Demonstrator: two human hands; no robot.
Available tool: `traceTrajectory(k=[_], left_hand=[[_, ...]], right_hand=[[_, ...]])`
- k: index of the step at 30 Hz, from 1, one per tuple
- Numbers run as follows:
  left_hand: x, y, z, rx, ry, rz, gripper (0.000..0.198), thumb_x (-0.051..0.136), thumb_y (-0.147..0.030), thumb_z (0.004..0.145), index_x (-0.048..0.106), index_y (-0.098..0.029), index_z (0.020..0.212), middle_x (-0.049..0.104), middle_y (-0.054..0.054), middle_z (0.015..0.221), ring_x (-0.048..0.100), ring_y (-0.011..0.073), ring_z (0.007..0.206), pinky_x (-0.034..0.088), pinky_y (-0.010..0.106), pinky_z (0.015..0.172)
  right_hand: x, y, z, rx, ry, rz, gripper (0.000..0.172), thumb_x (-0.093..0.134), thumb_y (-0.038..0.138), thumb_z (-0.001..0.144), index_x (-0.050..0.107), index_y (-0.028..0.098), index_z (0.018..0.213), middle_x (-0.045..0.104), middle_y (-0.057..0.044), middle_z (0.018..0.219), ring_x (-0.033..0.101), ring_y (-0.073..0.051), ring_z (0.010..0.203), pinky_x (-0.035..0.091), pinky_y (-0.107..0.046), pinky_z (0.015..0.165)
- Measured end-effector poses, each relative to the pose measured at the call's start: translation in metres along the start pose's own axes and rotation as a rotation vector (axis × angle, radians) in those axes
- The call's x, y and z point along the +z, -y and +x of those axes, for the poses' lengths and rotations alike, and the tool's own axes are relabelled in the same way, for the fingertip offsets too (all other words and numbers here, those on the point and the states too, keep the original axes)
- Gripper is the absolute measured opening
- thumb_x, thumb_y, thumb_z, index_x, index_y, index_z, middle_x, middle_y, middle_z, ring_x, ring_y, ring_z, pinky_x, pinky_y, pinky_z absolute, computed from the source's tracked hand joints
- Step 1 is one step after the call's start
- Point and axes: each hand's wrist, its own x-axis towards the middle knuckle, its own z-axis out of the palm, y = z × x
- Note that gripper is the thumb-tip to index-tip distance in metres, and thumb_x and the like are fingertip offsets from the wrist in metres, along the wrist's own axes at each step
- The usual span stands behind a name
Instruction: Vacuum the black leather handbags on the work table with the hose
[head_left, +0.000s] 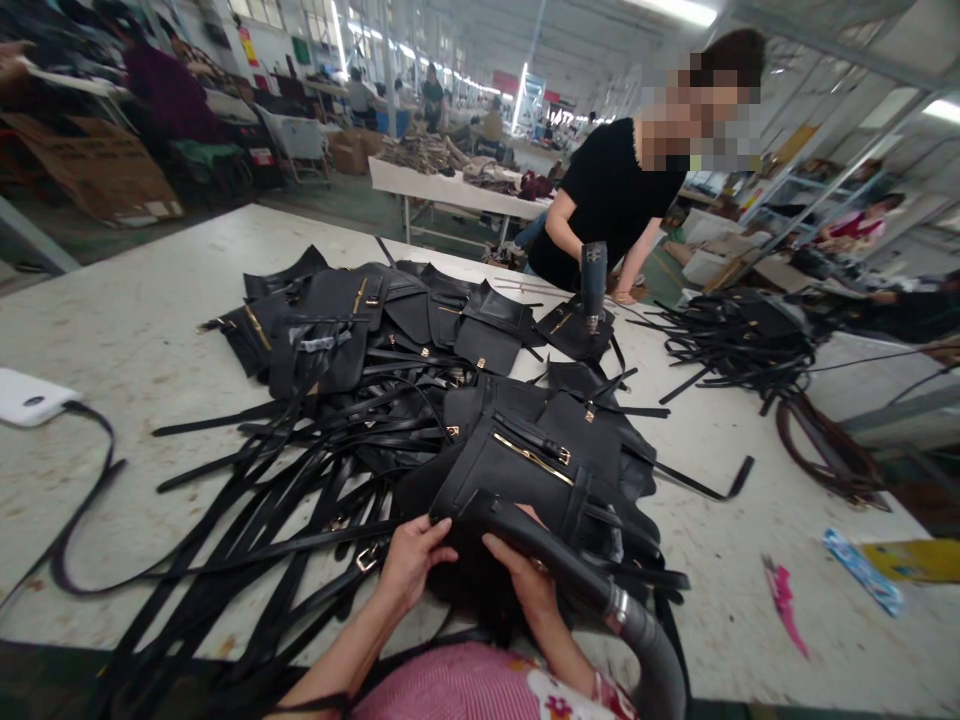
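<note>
My left hand [414, 562] is closed, its thumb and fingers pinching the near edge of a black leather-look bag [517, 455] with a gold zip and a small buckle. A black tube-shaped nozzle [544, 540] runs across the near side of this bag, joined by a metal clamp to a grey ribbed hose [656, 640]. Wrapped round the nozzle is my right hand [529, 580], with fingertips showing on both sides of it. The nozzle's mouth lies close to my left fingers. Long black straps [247, 540] fan out to the left, one with a buckle.
More black bags [330, 320] are heaped across the white table [180, 270]. Opposite, a co-worker [622, 190] holds a heat gun [594, 280] over a bag. Pink snips [784, 600] and a blue-white packet [862, 570] lie right; a white power bank [34, 398] with a cable lies left.
</note>
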Motion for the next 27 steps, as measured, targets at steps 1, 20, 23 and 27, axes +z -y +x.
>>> traceTrajectory(k=[1,20,23,27], left_hand=[[0.000,0.001,0.002,0.031,-0.023,0.049,0.026,0.071,-0.031,0.059,0.065,-0.011,0.074,0.064,0.004,0.069,0.056,0.0111,0.055,0.048,0.022,0.049],[-0.015,-0.021,-0.019,0.010,0.213,0.468,0.029,0.071,-0.041,0.055,0.063,-0.015,0.064,0.057,0.001,0.048,0.050,0.0130,0.043,0.038,0.022,0.039],[-0.015,-0.056,-0.006,0.017,0.272,0.437,0.037,0.068,-0.040,0.062,0.066,-0.016,0.089,0.066,0.005,0.075,0.059,0.0171,0.067,0.046,0.025,0.058],[0.015,-0.084,0.040,0.126,0.166,0.462,0.045,0.068,-0.034,0.062,0.063,-0.013,0.102,0.067,0.005,0.077,0.059,0.0179,0.070,0.046,0.027,0.063]], right_hand=[[-0.003,0.004,0.001,0.002,-0.018,-0.006,0.040,0.067,0.032,0.070,0.057,0.025,0.108,0.063,-0.001,0.096,0.058,-0.021,0.092,0.043,-0.038,0.091],[0.003,0.029,0.052,-0.144,-0.181,-0.056,0.035,0.068,0.035,0.067,0.061,0.027,0.100,0.062,0.000,0.098,0.057,-0.021,0.093,0.042,-0.037,0.091],[-0.018,0.012,0.079,-0.118,-0.301,-0.116,0.037,0.068,0.038,0.066,0.060,0.023,0.098,0.063,-0.002,0.096,0.056,-0.021,0.093,0.040,-0.039,0.091],[-0.026,-0.007,0.111,-0.156,-0.229,-0.152,0.033,0.069,0.039,0.064,0.061,0.022,0.091,0.062,-0.001,0.088,0.056,-0.021,0.087,0.043,-0.037,0.086]])
